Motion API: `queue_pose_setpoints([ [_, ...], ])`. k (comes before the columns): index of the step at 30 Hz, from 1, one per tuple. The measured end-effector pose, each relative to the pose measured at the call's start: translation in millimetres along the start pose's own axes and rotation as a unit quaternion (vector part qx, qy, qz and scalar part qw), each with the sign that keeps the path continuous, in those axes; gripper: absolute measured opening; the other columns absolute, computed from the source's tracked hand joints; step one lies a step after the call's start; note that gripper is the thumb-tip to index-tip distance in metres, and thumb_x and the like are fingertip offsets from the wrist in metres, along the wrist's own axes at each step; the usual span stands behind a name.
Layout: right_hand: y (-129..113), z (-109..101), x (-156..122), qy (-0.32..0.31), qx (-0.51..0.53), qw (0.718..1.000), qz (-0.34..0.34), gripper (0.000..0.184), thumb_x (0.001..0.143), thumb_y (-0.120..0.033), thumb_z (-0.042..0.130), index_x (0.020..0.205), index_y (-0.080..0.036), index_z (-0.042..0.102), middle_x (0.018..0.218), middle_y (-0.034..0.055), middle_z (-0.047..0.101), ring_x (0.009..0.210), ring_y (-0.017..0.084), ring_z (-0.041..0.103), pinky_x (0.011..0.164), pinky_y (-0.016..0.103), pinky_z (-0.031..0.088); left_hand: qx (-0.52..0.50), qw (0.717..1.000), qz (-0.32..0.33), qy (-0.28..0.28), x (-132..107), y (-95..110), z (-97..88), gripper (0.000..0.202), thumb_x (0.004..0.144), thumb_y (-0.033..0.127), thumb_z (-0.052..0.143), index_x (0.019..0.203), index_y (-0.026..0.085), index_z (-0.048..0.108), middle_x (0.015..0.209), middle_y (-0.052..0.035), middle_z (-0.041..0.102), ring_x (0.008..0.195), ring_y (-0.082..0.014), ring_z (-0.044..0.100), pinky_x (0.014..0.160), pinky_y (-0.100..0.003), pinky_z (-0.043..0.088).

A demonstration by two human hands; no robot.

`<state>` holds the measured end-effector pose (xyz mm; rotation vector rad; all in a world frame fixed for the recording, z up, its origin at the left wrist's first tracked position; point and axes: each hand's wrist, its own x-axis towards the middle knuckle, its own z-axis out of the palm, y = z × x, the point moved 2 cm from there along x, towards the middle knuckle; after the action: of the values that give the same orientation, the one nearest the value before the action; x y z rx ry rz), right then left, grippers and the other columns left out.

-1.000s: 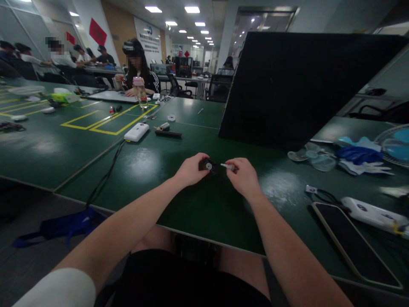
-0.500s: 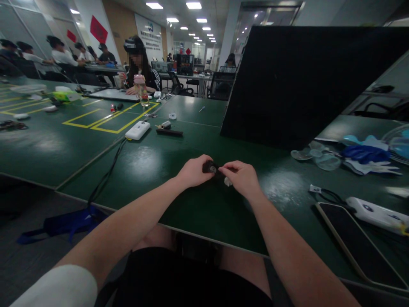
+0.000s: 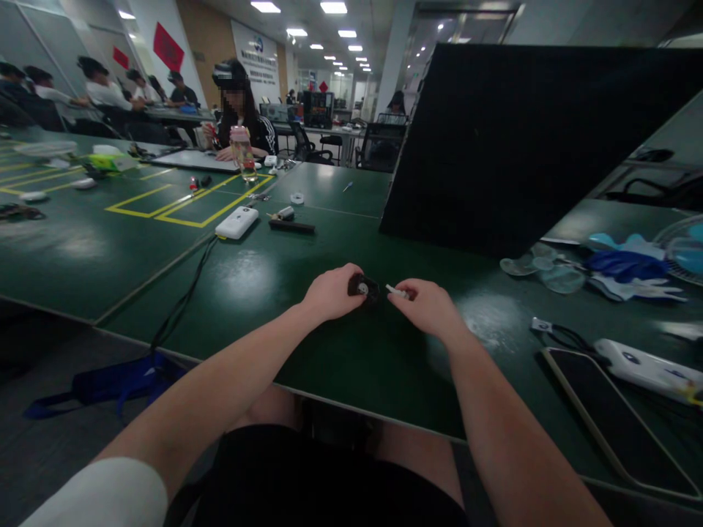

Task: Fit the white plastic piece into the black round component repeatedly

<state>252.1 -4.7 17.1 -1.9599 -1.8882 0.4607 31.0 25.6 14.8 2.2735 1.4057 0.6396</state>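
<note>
My left hand (image 3: 331, 292) rests on the green table (image 3: 340, 351) with its fingers closed round a small black round part (image 3: 363, 288) that has a pale centre. My right hand (image 3: 427, 309) sits just to the right, pinching a small white stick-like piece (image 3: 396, 291) whose tip points at the black part. A small gap separates the white piece from the black part. Both forearms reach in from the bottom of the view.
A tall black panel (image 3: 505, 139) stands behind my hands. To the right lie a phone (image 3: 615, 421), a white power bank (image 3: 648, 367), blue gloves (image 3: 626, 265) and clear plastic pieces. At the left are another white power bank (image 3: 236, 222) with a cable, yellow tape lines, and seated people.
Half a second ago my right hand was pressed against the black part; it has since pulled back a little to the right with the white piece. My left hand has stayed put.
</note>
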Motion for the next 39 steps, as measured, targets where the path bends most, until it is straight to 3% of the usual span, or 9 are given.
queue_pose_setpoints([
  [4,-6,-1,-3,0.115,0.125,0.985,-0.034,0.041,0.084,-0.054,0.067,0.108,-0.022,0.078,0.102,0.0094,0.073,0.083,0.023,0.065,0.071,0.037,0.050,-0.019,1.000,0.008,-0.005,0,-1,2.0,0.044,0.082,0.036,0.072,0.123,0.027,0.058,0.113,-0.0040,0.072,0.102,-0.0235,0.069,0.087,-0.035,0.055],
  [9,-12,6,-6,0.094,0.250,0.962,-0.052,0.034,0.085,-0.048,0.068,0.106,-0.022,0.077,0.094,0.0068,0.074,0.075,0.020,0.064,0.066,0.034,0.050,-0.045,0.999,0.018,0.001,1,-3,6.3,0.043,0.080,0.035,0.072,0.120,0.027,0.060,0.109,-0.0041,0.073,0.099,-0.0247,0.071,0.086,-0.037,0.055],
  [17,-16,8,-7,0.047,0.186,0.980,-0.050,0.029,0.085,-0.044,0.067,0.098,-0.021,0.079,0.083,0.0056,0.075,0.066,0.019,0.063,0.059,0.033,0.047,-0.049,0.998,0.028,0.005,3,-5,8.0,0.044,0.078,0.035,0.074,0.119,0.028,0.061,0.109,-0.0036,0.073,0.097,-0.0244,0.071,0.086,-0.038,0.055],
  [22,-20,15,-9,0.058,0.106,0.991,-0.065,0.028,0.086,-0.046,0.065,0.094,-0.023,0.079,0.079,0.0037,0.074,0.061,0.017,0.061,0.054,0.031,0.042,-0.058,0.998,0.034,-0.006,3,-6,8.5,0.044,0.077,0.036,0.076,0.118,0.027,0.061,0.108,-0.0029,0.073,0.097,-0.0232,0.070,0.087,-0.037,0.056],
  [25,-22,17,-7,0.073,0.051,0.996,-0.030,0.045,0.088,-0.061,0.059,0.075,-0.021,0.075,0.067,0.0043,0.069,0.055,0.017,0.057,0.052,0.031,0.039,-0.061,0.997,0.039,-0.011,3,-5,8.7,0.043,0.078,0.034,0.075,0.118,0.027,0.061,0.110,-0.0031,0.073,0.099,-0.0229,0.070,0.088,-0.038,0.056],
  [28,-20,14,-5,0.051,0.036,0.998,0.028,0.071,0.089,-0.079,0.040,0.055,-0.021,0.064,0.056,0.0062,0.061,0.048,0.017,0.052,0.051,0.033,0.037,-0.065,0.997,0.032,-0.019,3,-5,9.9,0.045,0.077,0.033,0.076,0.119,0.027,0.061,0.113,-0.0037,0.072,0.100,-0.0234,0.069,0.090,-0.039,0.056],
  [32,-10,2,-5,0.087,0.101,0.989,0.069,0.084,0.089,-0.085,0.019,0.051,-0.021,0.060,0.056,0.0084,0.061,0.051,0.018,0.054,0.054,0.033,0.039,-0.071,0.997,0.037,-0.019,2,-5,10.5,0.047,0.077,0.033,0.076,0.120,0.028,0.060,0.114,-0.0027,0.072,0.102,-0.0231,0.069,0.092,-0.039,0.055],
  [39,4,-3,-4,0.114,0.131,0.980,0.094,0.087,0.086,-0.088,0.014,0.052,-0.022,0.060,0.059,0.0096,0.062,0.056,0.021,0.058,0.059,0.037,0.042,-0.069,0.996,0.048,-0.009,0,-5,8.0,0.045,0.078,0.035,0.075,0.120,0.026,0.061,0.116,-0.0048,0.070,0.105,-0.0229,0.067,0.094,-0.039,0.054],
])
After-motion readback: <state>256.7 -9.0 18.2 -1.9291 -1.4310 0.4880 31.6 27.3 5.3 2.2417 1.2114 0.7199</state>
